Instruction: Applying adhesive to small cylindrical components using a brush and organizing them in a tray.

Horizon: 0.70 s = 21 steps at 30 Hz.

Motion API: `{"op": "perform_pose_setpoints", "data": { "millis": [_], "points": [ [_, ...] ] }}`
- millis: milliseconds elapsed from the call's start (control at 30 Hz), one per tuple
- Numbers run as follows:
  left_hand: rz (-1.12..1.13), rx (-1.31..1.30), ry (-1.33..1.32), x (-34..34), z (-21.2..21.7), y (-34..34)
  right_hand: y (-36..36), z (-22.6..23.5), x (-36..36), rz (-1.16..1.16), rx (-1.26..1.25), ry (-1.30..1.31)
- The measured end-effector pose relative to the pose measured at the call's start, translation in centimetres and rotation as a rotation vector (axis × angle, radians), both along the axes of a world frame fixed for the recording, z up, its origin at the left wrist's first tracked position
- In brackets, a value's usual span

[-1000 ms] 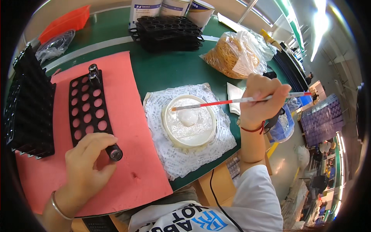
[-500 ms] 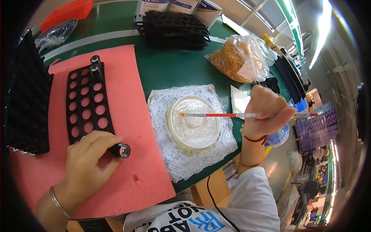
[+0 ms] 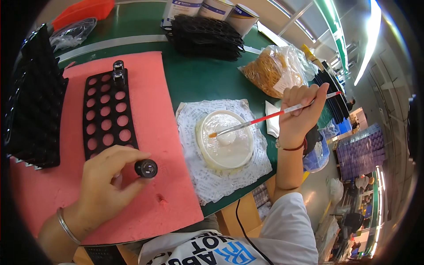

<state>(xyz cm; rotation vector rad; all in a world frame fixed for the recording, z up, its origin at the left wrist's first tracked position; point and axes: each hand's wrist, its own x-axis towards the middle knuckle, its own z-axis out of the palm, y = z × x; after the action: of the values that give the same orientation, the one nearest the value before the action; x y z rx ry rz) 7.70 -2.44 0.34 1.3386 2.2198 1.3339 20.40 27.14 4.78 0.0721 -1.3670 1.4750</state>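
Observation:
My left hand (image 3: 104,179) pinches a short black cylinder (image 3: 146,168) with a glassy round end between thumb and fingers, above the pink mat. My right hand (image 3: 302,108) is closed round a thin red-and-silver paintbrush (image 3: 265,118). The brush slants down to the left, and its tan tip is over a round white dish (image 3: 207,152) with a glossy white, wet-looking content. Whether the tip touches that content I cannot tell. Just beyond my left hand lies a black holed tray (image 3: 106,117), with two similar cylinders (image 3: 118,73) standing at its far right corner; my fingers hide its near end.
Crumpled printed paper (image 3: 194,185) lies beneath the dish. Tall stacked black trays (image 3: 35,106) stand left on the pink mat (image 3: 152,101). Further back are more black trays (image 3: 203,37), several cans (image 3: 183,11), a bag of rubber bands (image 3: 274,70) and a red bin (image 3: 84,12).
The brush has tilted from nearly level to a slant as my right hand turned. My left hand has moved slightly right with the cylinder, whose glassy end now faces up more.

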Motion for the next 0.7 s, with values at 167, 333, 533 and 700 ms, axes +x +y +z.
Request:
{"op": "perform_pose_setpoints", "data": {
  "millis": [167,333,533,700],
  "points": [
    [0.033,0.081,-0.337,-0.4,-0.4,-0.2,-0.6,0.1,-0.3,0.201,-0.108,-0.027],
    [-0.057,0.223,-0.740,-0.9,-0.2,-0.3,-2.6,-0.9,-0.3,0.255,-0.054,-0.066],
    [-0.052,0.239,-0.768,-1.2,-0.2,-0.7,-2.4,-1.7,0.2,0.296,0.192,-0.139],
    [-0.071,0.277,-0.769,-1.0,-0.5,-0.4,-3.0,-1.7,0.3,0.295,0.376,-0.166]
  ]
}}
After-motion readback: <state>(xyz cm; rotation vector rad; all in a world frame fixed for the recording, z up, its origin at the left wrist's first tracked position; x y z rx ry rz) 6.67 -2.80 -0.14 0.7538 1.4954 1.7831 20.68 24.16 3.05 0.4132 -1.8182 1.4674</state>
